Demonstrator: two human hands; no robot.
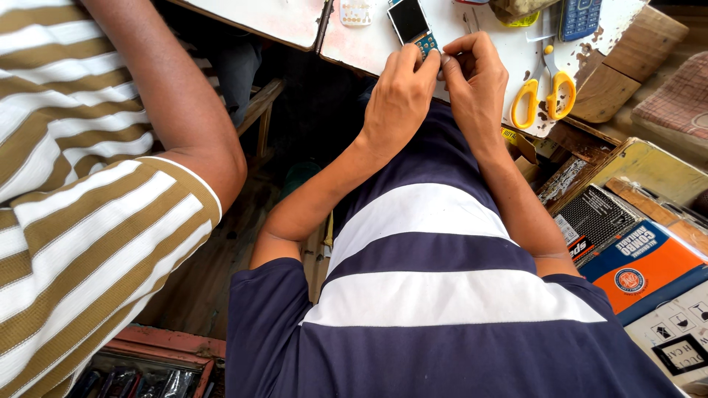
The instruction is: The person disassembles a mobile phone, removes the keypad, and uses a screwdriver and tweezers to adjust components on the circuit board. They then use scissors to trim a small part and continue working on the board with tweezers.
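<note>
Together, the left hand [398,99] and right hand [476,85] pinch the small blue-green phone circuit board with its dark screen [413,26], its long axis pointing away over the worn white surface [383,44].

Bare phone board w/ screen [411,23], pinched

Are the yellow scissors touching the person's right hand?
Apart. The head view shows bare white table between the yellow scissors and the right hand.

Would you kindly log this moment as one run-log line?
left hand: holds phone board | right hand: fingers at board's lower edge | scissors: on table, right | bystander's arm: left
</note>
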